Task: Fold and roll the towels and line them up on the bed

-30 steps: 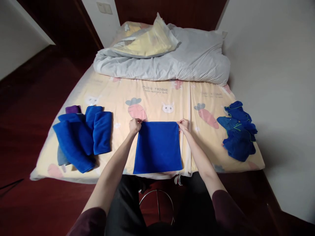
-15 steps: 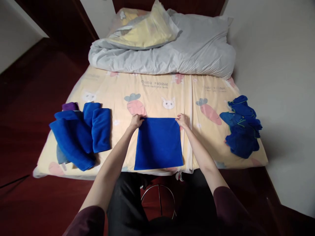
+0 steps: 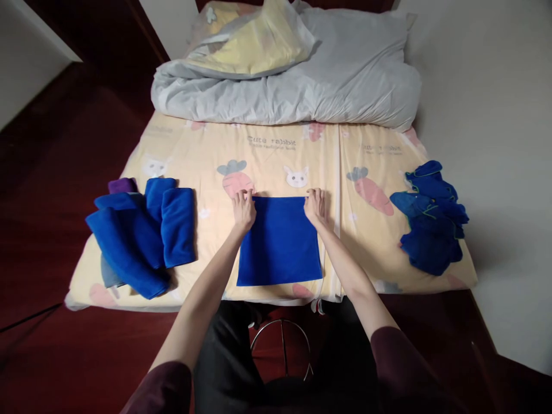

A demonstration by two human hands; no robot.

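Note:
A blue towel (image 3: 280, 241) lies flat as a near square on the bed in front of me. My left hand (image 3: 244, 210) is at its far left corner, fingers bent and closed on the edge. At the far right corner, my right hand (image 3: 314, 206) holds the edge in the same way, fingertips partly hidden. To the left lie several folded blue towels (image 3: 178, 227), overlapping, with a purple one (image 3: 122, 185) behind them. Crumpled blue cloths (image 3: 431, 224) with green edging form a heap on the right.
The bed (image 3: 276, 164) has a yellow sheet printed with carrots and rabbits. A grey rolled quilt (image 3: 357, 75) with a yellow part lies across its far end. A wall (image 3: 495, 144) runs along the right. Below the near edge is a round metal frame (image 3: 282, 345).
The towel has slid slightly away from me, together with both hands. My fingers have shifted from pinching the corners to lying further over them. The view has tilted a little.

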